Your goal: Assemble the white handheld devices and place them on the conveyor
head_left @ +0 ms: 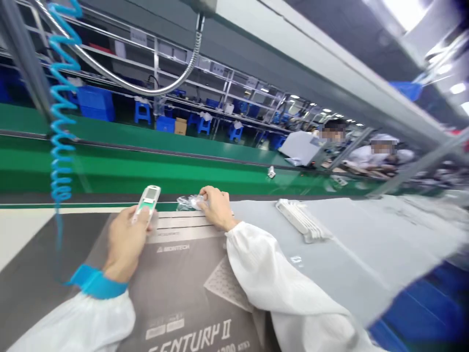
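Note:
My left hand (126, 239) grips a slim white handheld device casing (154, 191) with a small grey display and a green area below it, perhaps a circuit board. The casing tilts up and away, its lower end covered by my fingers. Beyond the cardboard's far edge, my right hand (219, 208) has its fingers closed on crinkled clear plastic (186, 202); what lies within the plastic is too small to tell. To the right, a row of white plastic casings (300, 220) rests side by side on the grey sheet (340, 234).
Printed dark cardboard (183, 283) covers the bench before me. A blue strap (98, 282) circles my left wrist near a coiled blue cord (60, 122). Past the green conveyor edge (164, 166) lies a small white part (271, 172). Co-workers (381, 156) sit farther right.

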The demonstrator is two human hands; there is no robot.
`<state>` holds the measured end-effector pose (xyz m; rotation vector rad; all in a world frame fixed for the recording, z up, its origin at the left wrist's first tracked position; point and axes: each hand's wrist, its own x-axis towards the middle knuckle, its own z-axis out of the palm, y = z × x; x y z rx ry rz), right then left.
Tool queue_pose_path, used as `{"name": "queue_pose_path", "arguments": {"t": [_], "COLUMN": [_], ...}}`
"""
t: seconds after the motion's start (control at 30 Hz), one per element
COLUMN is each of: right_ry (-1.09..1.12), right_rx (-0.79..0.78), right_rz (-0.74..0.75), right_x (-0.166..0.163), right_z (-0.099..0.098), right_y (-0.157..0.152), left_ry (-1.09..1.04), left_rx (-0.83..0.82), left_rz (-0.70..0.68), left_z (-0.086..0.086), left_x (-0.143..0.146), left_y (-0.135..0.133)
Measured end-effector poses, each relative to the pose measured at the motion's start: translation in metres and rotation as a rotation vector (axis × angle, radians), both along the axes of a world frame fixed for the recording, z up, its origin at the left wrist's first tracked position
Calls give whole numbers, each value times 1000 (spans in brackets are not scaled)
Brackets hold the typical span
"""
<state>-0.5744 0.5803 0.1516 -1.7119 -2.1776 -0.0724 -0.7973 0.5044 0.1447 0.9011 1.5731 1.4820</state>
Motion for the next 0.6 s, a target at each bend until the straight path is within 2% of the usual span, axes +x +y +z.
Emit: {"name": "queue_pose_path", "arguments": {"t": [0.1,0.23,0.33,0.43,0.6], "right_ry": [-81,-214,-323,-394,-421], "right_rx": [3,-9,-61,-145,-230], "right_rz": [-146,-486,-666,-685,-649], "right_x": [47,140,197,223,224], "right_z": [14,36,35,20,1], "right_y": [-8,-32,-54,-75,-80], "left_ry": [-45,-67,-93,-103,-164], "left_rx": [-36,-33,-26,-20,-8], "left_rz": [46,62,47,32,24], "left_z": [7,11,9,9,11], "left_x": [1,0,1,3,4], "left_y": [-1,-3,-2,-2,-3]}}
